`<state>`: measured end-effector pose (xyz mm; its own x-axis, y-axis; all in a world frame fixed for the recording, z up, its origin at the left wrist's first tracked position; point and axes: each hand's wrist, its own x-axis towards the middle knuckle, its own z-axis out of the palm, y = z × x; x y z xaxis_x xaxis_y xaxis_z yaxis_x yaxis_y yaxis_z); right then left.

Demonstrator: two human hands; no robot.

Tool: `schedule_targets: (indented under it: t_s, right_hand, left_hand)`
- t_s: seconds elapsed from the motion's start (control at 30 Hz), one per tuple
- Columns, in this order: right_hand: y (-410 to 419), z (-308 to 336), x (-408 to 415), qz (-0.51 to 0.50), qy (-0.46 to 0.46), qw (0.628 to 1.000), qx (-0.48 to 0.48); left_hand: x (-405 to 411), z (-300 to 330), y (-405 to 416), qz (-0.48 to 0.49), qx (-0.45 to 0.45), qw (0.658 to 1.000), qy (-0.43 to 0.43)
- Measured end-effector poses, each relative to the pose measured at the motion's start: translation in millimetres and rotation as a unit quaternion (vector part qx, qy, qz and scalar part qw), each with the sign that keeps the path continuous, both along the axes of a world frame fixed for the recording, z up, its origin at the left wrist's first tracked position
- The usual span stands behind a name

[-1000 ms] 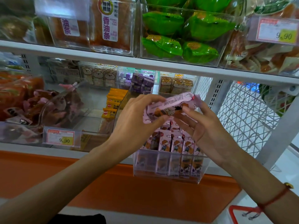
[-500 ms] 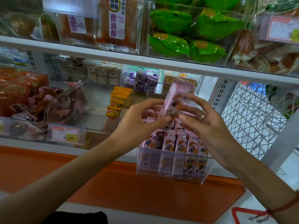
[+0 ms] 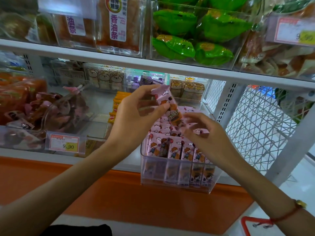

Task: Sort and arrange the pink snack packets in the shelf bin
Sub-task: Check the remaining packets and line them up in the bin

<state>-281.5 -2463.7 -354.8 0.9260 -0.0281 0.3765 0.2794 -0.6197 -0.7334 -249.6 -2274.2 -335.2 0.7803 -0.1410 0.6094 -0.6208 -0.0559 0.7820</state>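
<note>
Packet [image 3: 167, 103] pinched by left hand [image 3: 134, 116], upper end tilted left, right hand [image 3: 204, 133] loosely curled

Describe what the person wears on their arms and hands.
Both forearms are bare, with no sleeves in view. The left hand shows no jewellery. The right hand has a thin red string bracelet with a small gold bead at the wrist.

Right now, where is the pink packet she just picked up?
The pink packet is mid-frame in the head view, pinched by the left hand, tilted above the clear bin of pink packets, left of the right hand.
</note>
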Motion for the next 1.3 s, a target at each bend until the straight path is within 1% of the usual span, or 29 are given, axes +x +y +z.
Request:
schedule_targets:
  t_s: [0.07,0.1,0.13,0.2,0.33,0.43,0.5,0.67,0.73,0.77,0.9,0.97,1.03,1.07,1.13,1.17,1.2,1.27,1.3]
  right_hand:
    - [-3.4,-9.8,4.2,-0.04,0.031,0.991,-0.121]
    - [-4.0,-14.9,5.0,-0.039,0.048,0.983,-0.171]
    - [-3.8,-19.4,5.4,-0.027,0.058,0.975,-0.211]
    - [-3.3,-23.3,6.0,-0.007,0.055,0.967,-0.249]
    - [-8.8,-19.9,7.4,0.001,0.039,0.968,-0.249]
    - [-12.8,-18.5,5.7,0.009,0.032,0.971,-0.235]
    - [-13.6,-18.1,4.9,0.016,0.028,0.973,-0.23]
    - [-14.6,-20.1,5.5,0.012,0.02,0.97,-0.244]
    - [-13.9,-20.6,6.0,0.009,0.021,0.969,-0.245]
    - [-13.2,-20.7,6.1,0.009,0.022,0.969,-0.247]
    - [-12.5,-23.1,7.2,0.007,0.004,0.969,-0.247]
    - [-12.1,-25.1,6.8,0.002,-0.001,0.967,-0.255]
    - [-12.4,-27.2,7.2,0.001,-0.004,0.965,-0.261]
    - [-12.8,-27.8,7.4,0.002,-0.003,0.964,-0.264]
    - [-12.9,-27.9,7.8,0.001,-0.004,0.962,-0.272]
    - [-12.6,-27.4,8.2,-0.004,-0.013,0.961,-0.277]
    - [-12.0,-26.8,9.2,-0.013,-0.026,0.958,-0.286]
    - [-9.4,-25.1,11.4,-0.025,-0.045,0.952,-0.301]
    - [-7.8,-24.2,12.4,-0.024,-0.041,0.951,-0.306]
  left_hand:
    - [2.9,-1.7,-0.3,0.028,-0.016,0.999,-0.013]
    - [4.8,-2.2,-0.8,0.036,-0.019,0.999,-0.012]
    - [6.7,-2.6,-1.7,0.039,-0.015,0.999,-0.009]
    - [11.3,-3.9,-4.6,0.044,0.01,0.999,0.0]
    - [17.3,-5.5,-10.8,0.051,0.131,0.99,-0.012]
    - [21.7,-4.7,-11.9,0.049,0.238,0.969,-0.04]
    - [25.4,1.7,-11.9,0.047,0.287,0.955,-0.053]
    - [41.1,26.7,-16.6,0.017,0.385,0.922,-0.049]
    - [51.0,28.6,-23.5,-0.001,0.438,0.898,-0.033]
    - [56.0,26.7,-28.1,-0.01,0.472,0.881,-0.025]
    - [69.8,4.8,-48.3,-0.018,0.607,0.793,-0.044]
    - [72.7,-2.6,-52.2,-0.028,0.633,0.772,-0.052]
    - [74.2,-0.9,-49.3,-0.042,0.644,0.762,-0.047]
    - [74.0,2.0,-45.5,-0.053,0.644,0.763,-0.04]
    - [72.4,8.4,-34.7,-0.06,0.626,0.777,-0.03]
    - [71.2,10.7,-29.6,-0.047,0.619,0.783,-0.038]
    - [69.5,11.8,-26.1,-0.026,0.62,0.782,-0.053]
    - [63.8,9.1,-25.6,0.016,0.643,0.761,-0.084]
    - [61.1,5.5,-28.6,0.033,0.651,0.752,-0.1]
